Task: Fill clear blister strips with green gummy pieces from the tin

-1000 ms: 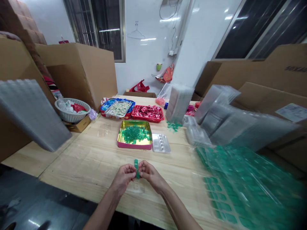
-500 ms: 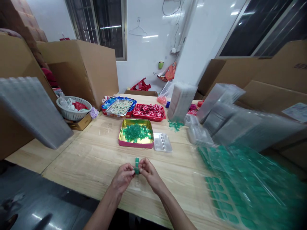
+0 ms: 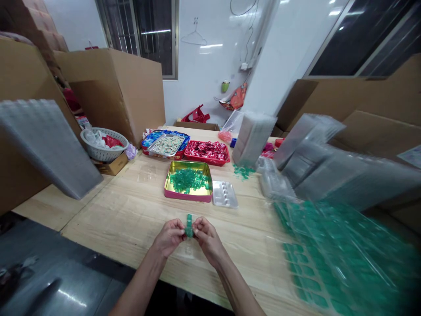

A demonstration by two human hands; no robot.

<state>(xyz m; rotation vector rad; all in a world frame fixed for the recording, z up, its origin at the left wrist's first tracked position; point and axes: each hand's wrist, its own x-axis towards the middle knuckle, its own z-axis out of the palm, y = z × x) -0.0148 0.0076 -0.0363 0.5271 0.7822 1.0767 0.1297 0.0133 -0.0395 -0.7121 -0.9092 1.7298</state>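
Just above the near part of the wooden table point(image 3: 131, 228), my left hand point(image 3: 168, 238) and my right hand point(image 3: 209, 240) face each other. The fingertips of both pinch a small green translucent piece point(image 3: 189, 232) from either side. A green strip point(image 3: 189, 218) shows directly behind it; whether the two are joined I cannot tell. Under my hands lies something clear and faint, like thin plastic. Farther out stands a gold-lined tin point(image 3: 188, 197) with a heap of green pieces point(image 3: 189, 179) in it. Beside the tin lies a silvery moulded tray point(image 3: 225, 194).
Behind the tin are a red basket point(image 3: 226, 159) of red packets and a tray point(image 3: 166, 145) of pale packets. Clear plastic stacks point(image 3: 253, 136) and filled green sheets point(image 3: 342, 245) occupy the right. Another stack point(image 3: 52, 145) leans at left near a white basket point(image 3: 105, 151).
Both hands keep their pinch on the green piece, and the fingers have shifted slightly. The whole view has moved a little, so the table things appear slightly higher and farther right.
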